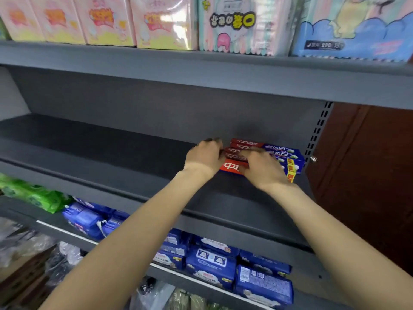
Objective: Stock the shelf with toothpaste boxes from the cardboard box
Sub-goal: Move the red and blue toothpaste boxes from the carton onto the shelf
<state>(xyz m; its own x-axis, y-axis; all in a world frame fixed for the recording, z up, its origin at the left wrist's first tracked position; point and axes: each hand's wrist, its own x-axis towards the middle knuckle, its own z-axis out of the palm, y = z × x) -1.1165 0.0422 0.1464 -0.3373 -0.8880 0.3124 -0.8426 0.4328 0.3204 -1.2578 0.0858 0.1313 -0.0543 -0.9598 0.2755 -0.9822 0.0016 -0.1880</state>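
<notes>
**Both hands at the toothpaste stack on the middle shelf**

Both bare forearms reach up and forward from the near edge of the view, converging on a small group of toothpaste boxes [257,153] lying flat at the right end of the grey middle shelf [100,148]. The boxes are red at their left ends and blue toward the right, packed side by side and stacked, their long sides running left to right, close to the perforated upright [318,128] at the shelf's right end.

The left hand [204,156] is set against the red left ends of the boxes, wrist bent, knuckles up and fingers curled down toward the far side; it touches the ends, though whether it pinches a box or only presses cannot be told, since the fingertips are hidden. The right hand [262,167] lies palm down over the near boxes, fingers stretched left across their tops, resting on them rather than clasping.

The remainder of that shelf stretches bare to the left. On the shelf above stand pink packs [107,21] and pastel packs [245,25]. Below, blue packs [212,265] lie in rows, with green packs [33,193] at far left.
</notes>
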